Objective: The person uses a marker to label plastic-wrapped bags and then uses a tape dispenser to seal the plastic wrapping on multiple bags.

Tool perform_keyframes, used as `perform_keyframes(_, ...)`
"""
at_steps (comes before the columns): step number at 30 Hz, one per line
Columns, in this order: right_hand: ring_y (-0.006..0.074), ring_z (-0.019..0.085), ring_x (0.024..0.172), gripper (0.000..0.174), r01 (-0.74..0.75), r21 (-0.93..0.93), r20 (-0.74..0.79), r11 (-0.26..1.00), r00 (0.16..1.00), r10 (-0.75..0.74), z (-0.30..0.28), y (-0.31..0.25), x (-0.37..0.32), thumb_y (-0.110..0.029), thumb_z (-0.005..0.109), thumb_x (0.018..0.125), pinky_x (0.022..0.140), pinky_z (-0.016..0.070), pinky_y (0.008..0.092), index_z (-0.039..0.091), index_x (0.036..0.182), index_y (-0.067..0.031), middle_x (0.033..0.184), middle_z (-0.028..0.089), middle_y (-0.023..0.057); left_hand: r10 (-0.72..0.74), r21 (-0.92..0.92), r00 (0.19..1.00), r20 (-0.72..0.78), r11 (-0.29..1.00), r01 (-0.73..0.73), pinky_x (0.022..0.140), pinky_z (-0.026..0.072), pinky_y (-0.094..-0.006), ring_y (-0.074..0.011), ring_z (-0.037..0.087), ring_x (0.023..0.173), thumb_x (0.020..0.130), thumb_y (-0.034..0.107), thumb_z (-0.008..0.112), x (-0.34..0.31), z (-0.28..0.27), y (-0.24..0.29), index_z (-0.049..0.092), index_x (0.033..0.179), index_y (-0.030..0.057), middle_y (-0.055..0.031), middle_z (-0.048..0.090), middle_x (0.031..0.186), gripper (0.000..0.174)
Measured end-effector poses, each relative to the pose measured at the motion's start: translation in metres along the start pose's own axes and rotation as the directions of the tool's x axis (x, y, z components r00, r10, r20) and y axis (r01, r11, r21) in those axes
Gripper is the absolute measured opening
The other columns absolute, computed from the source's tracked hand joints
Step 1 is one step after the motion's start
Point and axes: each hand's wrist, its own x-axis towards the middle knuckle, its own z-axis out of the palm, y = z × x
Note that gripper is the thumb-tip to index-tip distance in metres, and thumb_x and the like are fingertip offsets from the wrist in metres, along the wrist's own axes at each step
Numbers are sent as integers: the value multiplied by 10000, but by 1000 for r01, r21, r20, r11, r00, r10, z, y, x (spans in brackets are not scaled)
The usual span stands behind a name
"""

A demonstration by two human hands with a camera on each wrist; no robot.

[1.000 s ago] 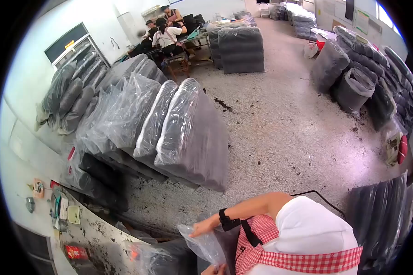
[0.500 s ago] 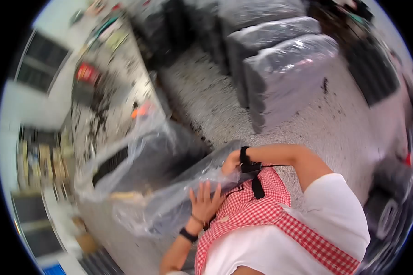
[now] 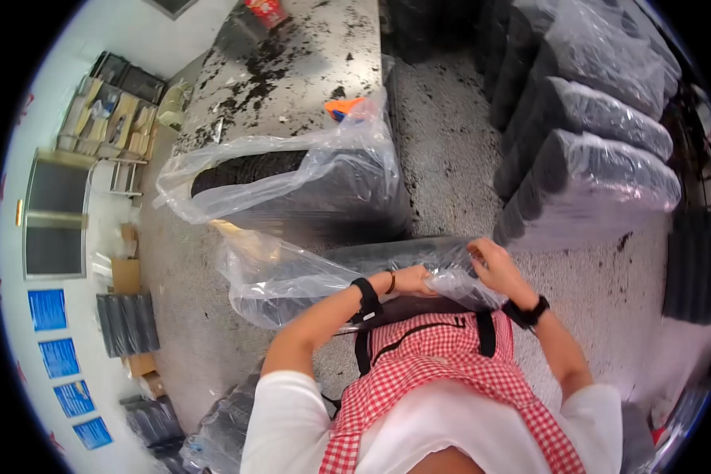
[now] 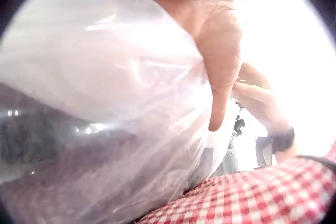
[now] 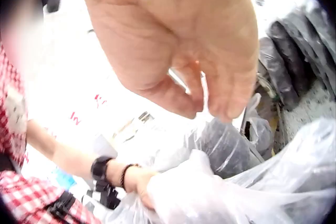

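Note:
A clear plastic bag [image 3: 292, 276] around a long dark grey bundle lies across the front of the person's apron. My left hand [image 3: 413, 280] grips gathered film near the bag's middle; the left wrist view shows its thumb [image 4: 219, 98] extended along the plastic. Farther right, my right hand [image 3: 498, 268] is raised at the bag's end, pinching a thin strand of film between thumb and fingertips, as the right wrist view shows. Just beyond lies a second dark bundle [image 3: 347, 193] in a loose plastic bag, open at its left end.
A table [image 3: 308, 47] strewn with black scraps stands ahead, with an orange and blue item [image 3: 344, 108] at its near edge. To the right, several plastic-wrapped dark bundles [image 3: 608, 178] stand on the floor. Cardboard boxes [image 3: 125, 275] and grey rolls [image 3: 128, 325] line the left wall.
The view has swung left from the room to the table and bags. My left hand, spread flat on the plastic half a second ago, now grips it; my right hand has lifted, pinching film.

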Motion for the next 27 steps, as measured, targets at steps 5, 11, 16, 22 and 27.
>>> perform_keyframes(5, 332, 591, 913, 433, 361, -434, 293, 825, 923, -249, 47, -35, -5, -237, 752, 649, 759, 481, 394, 573, 973, -12, 944, 583, 206, -155, 109, 979, 133, 984, 141, 642, 428, -253, -90, 513, 729, 792, 294, 702, 5, -27, 29, 670, 915, 31, 11, 586, 784, 292)
perform_keyframes(11, 376, 644, 732, 559, 113, -427, 502, 897, 855, 132, 74, 7, 14, -432, 810, 577, 648, 515, 441, 648, 922, -23, 741, 644, 221, -210, 812, 976, -52, 560, 164, 877, 407, -393, -265, 547, 987, 839, 350, 589, -22, 0, 94, 601, 1091, 29, -121, 582, 1045, 408)
perform_keyframes(16, 379, 637, 795, 613, 73, -270, 690, 960, 711, 140, 69, 26, 48, -403, 819, 555, 708, 511, 445, 633, 998, -23, 863, 656, 207, 714, 952, 630, -305, 238, 192, 827, 406, -448, -275, 548, 912, 815, 290, 579, -24, 42, 28, 553, 986, 36, -125, 564, 949, 308)
perform_keyframes(22, 303, 605, 864, 535, 187, -599, 237, 779, 970, -51, 64, -25, 18, -327, 759, 634, 748, 471, 383, 550, 997, 6, 925, 612, 147, 614, 794, 708, -349, 595, -125, 623, 470, -437, -356, 602, 708, 881, 300, 529, -18, 5, 18, 529, 836, 41, -168, 607, 761, 263)
perform_keyframes(27, 249, 551, 767, 391, 240, -668, 9, 705, 949, -315, 83, 0, 6, -362, 688, 700, 680, 432, 356, 531, 880, -52, 847, 558, 88, 463, 742, 851, -248, 656, -141, 632, 466, -464, -390, 601, 739, 934, 346, 431, -19, -14, 28, 522, 846, 27, -183, 620, 786, 343)
